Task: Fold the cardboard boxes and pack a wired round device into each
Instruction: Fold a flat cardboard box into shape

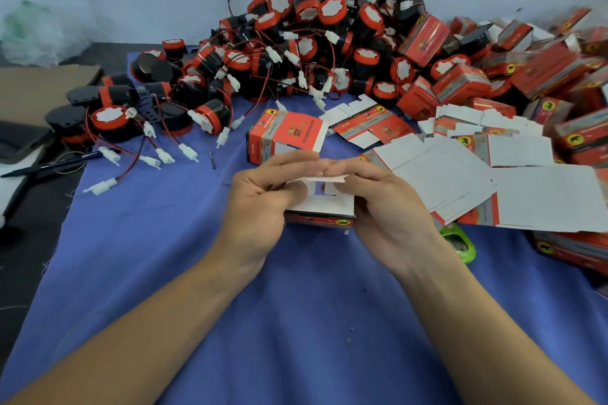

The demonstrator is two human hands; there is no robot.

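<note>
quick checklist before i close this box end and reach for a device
1. Both hands grip the box: left hand, right hand: ok.
2. End flaps tucked shut: not ok, the white flaps are only partly folded.
3. Box squared up: cannot tell, the fingers hide its sides.
4. Devices at hand: pile of devices lies just behind: ok.
5. Wires free to lift one out: not ok, the red and black leads cross in the pile.
6. Flat blanks ready on the right: ok.
</note>
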